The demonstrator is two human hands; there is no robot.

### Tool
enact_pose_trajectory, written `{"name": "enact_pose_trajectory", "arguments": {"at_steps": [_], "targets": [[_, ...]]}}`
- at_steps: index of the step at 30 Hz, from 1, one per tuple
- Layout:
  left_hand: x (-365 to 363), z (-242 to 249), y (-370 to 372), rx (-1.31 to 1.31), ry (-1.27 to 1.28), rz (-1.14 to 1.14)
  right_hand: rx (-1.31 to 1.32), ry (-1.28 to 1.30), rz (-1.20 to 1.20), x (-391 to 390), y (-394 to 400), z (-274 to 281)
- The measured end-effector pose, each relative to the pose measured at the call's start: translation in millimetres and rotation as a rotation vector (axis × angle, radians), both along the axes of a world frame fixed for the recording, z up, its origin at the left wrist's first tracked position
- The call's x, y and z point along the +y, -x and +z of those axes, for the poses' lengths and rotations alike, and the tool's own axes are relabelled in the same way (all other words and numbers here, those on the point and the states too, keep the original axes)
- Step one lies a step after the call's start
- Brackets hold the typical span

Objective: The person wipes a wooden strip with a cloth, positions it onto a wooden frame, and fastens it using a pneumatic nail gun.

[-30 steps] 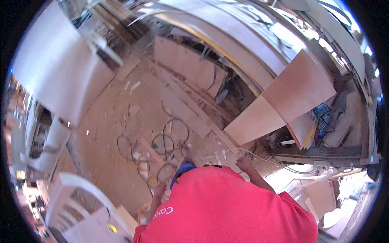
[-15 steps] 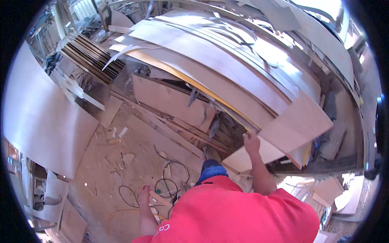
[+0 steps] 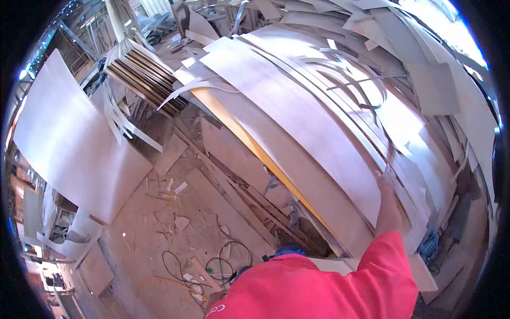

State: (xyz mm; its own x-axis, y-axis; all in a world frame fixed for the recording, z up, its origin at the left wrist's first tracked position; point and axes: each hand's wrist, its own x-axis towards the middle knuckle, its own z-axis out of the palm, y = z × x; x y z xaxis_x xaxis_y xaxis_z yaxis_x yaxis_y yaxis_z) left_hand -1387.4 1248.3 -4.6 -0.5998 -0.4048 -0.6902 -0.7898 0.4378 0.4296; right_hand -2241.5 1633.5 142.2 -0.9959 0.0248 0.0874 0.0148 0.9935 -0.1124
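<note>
My right hand reaches over a stack of thin wooden sheets. Its fingers look spread and touch the top near the edge of a pale sheet. Below in the stack, a yellow-edged sheet runs along the near side. My left hand hangs low beside the red shirt, above the littered floor; its fingers are mostly hidden. A pale board sticks out beyond my right sleeve, partly covered by it.
A large curved sheet leans at the left. Bundled boards stand behind it. Curled offcut strips lie on the stack. A black cable loops over the scrap-strewn floor. More sheets are heaped at the right.
My right hand has moved from the stack's near corner up onto its top. The short board that lay across that corner is gone from there. My left hand is lower and more hidden.
</note>
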Motion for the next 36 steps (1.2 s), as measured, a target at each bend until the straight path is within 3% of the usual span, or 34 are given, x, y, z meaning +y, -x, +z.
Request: {"name": "enact_pose_trajectory", "arguments": {"at_steps": [7, 9, 10, 11, 13, 15, 18, 20, 23, 24, 27, 29, 30, 31, 32, 33, 34, 35, 36], "targets": [[-22.4, 12.4, 48.4, 0.027, 0.065, -0.14, -0.263, -0.043, -0.009, 19.2, 40.0, -0.1], [-30.2, 14.9, 64.4, 0.129, -0.079, 0.376, -0.275, -0.066, -0.012, 24.8, 53.6, -0.7], [-34.4, 11.1, 68.7, 0.058, -0.128, 0.553, -0.333, -0.048, -0.044, 15.2, 49.0, 19.6], [-32.7, 16.5, 77.6, 0.057, -0.135, 0.557, -0.392, -0.032, -0.078, 11.3, 47.0, 32.2], [-32.3, 29.3, 95.0, 0.011, -0.122, 0.842, -0.353, -0.031, -0.043, 22.0, 56.3, 22.5], [-34.2, 23.7, 95.8, -0.001, -0.126, 0.837, -0.317, -0.025, -0.02, 32.6, 64.5, 13.1], [-38.3, 2.8, 81.7, 0.002, -0.157, 0.727, -0.315, 0.144, 0.046, 47.8, 69.4, 5.8], [-42.5, -0.6, 79.5, 0.189, 0.315, -0.432, -0.239, 0.318, 0.186, 47.4, 60.1, 8.2], [-28.7, 8.9, 86.0, 0.112, 0.249, -0.324, -0.231, 0.135, 0.237, 32.0, 58.5, 50.4], [-27.7, 14.9, 88.5, 0.104, 0.25, -0.325, -0.238, 0.139, 0.237, 38.1, 71.6, 39.3], [-29.6, 22.4, 96.6, -0.095, -0.018, 0.033, -0.172, 0.031, 0.153, 59.4, 111.3, 14.0], [-35.1, 12.9, 92.1, 0.052, 0.218, -0.35, 0.07, -0.129, 0.268, 61.4, 114.8, 26.2], [-36.7, 3.9, 89.1, 0.052, 0.217, -0.339, 0.181, -0.237, 0.366, 64.8, 119.2, 21.0], [-35.8, -8.4, 86.6, 0.205, 0.122, -0.022, 0.187, -0.238, 0.376, 59.0, 117.6, 26.9], [-32.4, -11.8, 87.7, 0.278, 0.072, 0.146, -0.176, 0.18, 0.362, 50.5, 114.5, 36.1], [-28.9, -15.1, 88.8, 0.364, 0.025, 0.312, -0.345, 0.451, 0.328, 39.9, 103.8, 39.4], [-29.5, -9.7, 99.3, 0.223, -0.054, 0.519, -0.502, 0.712, 0.252, 24.5, 89.4, 48.4], [-27.6, 1.5, 112.0, 0.079, -0.138, 0.724, -0.462, 0.83, 0.177, 0.4, 62.2, 57.4], [-23.0, 18.6, 122.8, 0.021, -0.12, 0.774, -0.508, 0.817, 0.146, -24.2, 45.3, 72.0]]}}
